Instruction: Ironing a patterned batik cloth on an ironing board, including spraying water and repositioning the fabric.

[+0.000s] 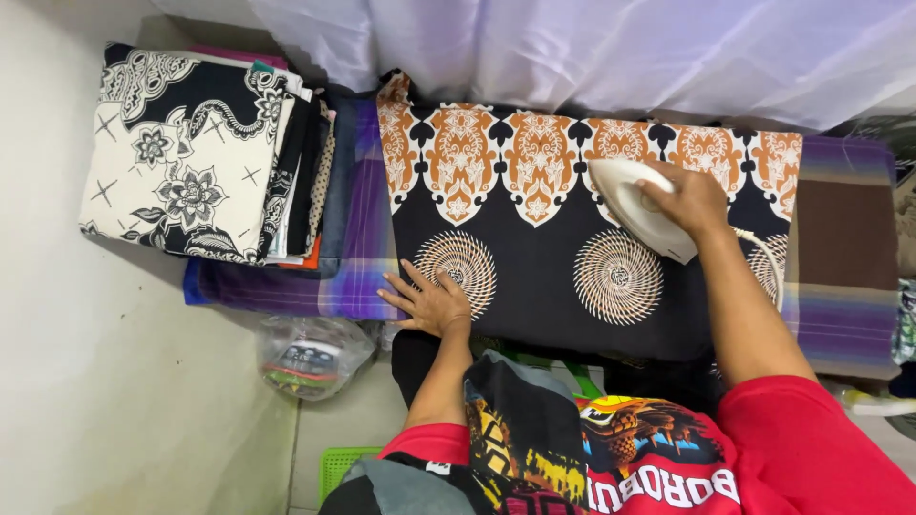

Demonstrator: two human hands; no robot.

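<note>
Right hand (695, 198) wrapped around the handle of the white iron (637, 208), grip closed tight on it, soleplate down on the black batik cloth (534, 277) near its far edge, just below the orange scalloped border. Left hand (429, 300) flat, fingers spread, no grip on anything, pressing the near left corner of the cloth beside a pale spiral roundel, holding the fabric taut. Cloth spread across a purple striped ironing blanket (358, 277), which shows at both ends. White cord (768, 257) trailing off the back of the iron past the right wrist. Off to the left, a stack of folded fabrics (200, 157), black-and-cream floral piece on top, well apart from the iron. Clear plastic bag (310, 355) on the floor below the left hand. Pressing stage well in hand, by the look of it: iron mid-panel, right portion covered. Next pass probably calls for a steady glide toward the left, anchor hand kept clear of the hot plate and the cord kept off the cloth
</note>
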